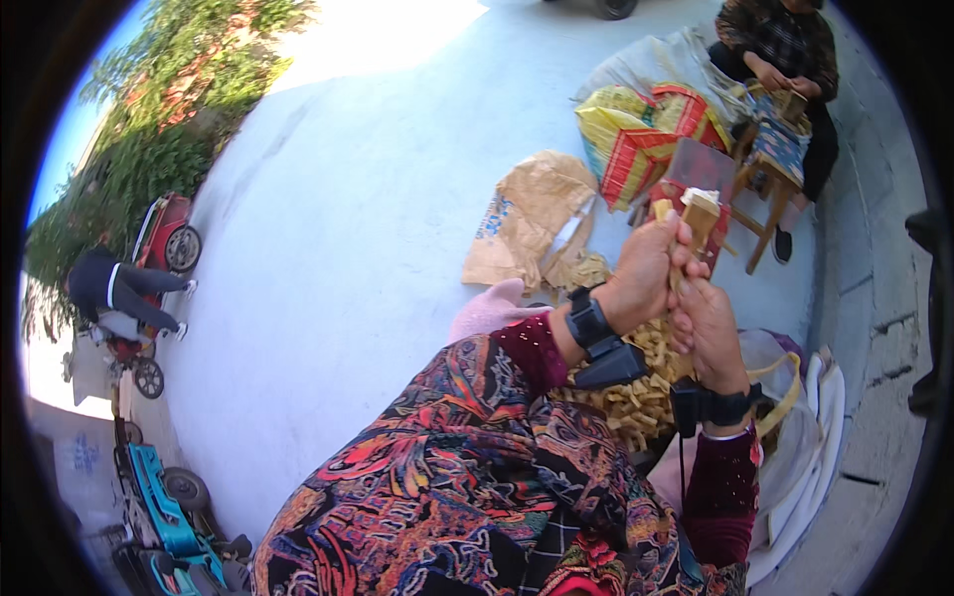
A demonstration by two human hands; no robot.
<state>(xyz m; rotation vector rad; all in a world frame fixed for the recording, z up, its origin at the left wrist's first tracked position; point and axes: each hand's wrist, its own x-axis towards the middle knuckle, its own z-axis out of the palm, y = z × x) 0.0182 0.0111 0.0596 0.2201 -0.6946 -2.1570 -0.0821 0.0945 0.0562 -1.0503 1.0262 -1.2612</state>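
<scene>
Both my hands are together in front of me at the right of centre. My left hand (644, 273) is closed, its fingers around a tan strip (663, 209) whose end sticks up. Just below it, my right hand (708, 338) is closed too, its fingertips pinched against the left fingers. What lies between those fingertips is hidden. Right by the left fingers stands a wooden block (700, 221) with a whitish top; whether a hand touches it I cannot tell. Under my wrists lies a heap of small tan pieces (636, 397).
Beyond my hands are a brown paper sack (527, 214), a yellow and red woven bag (636, 134) and a red stand (701, 179). Another person (780, 50) sits by a wooden stool (775, 159). Whitish sacking (820, 427) lies at my right; parked vehicles (169, 512) stand far left.
</scene>
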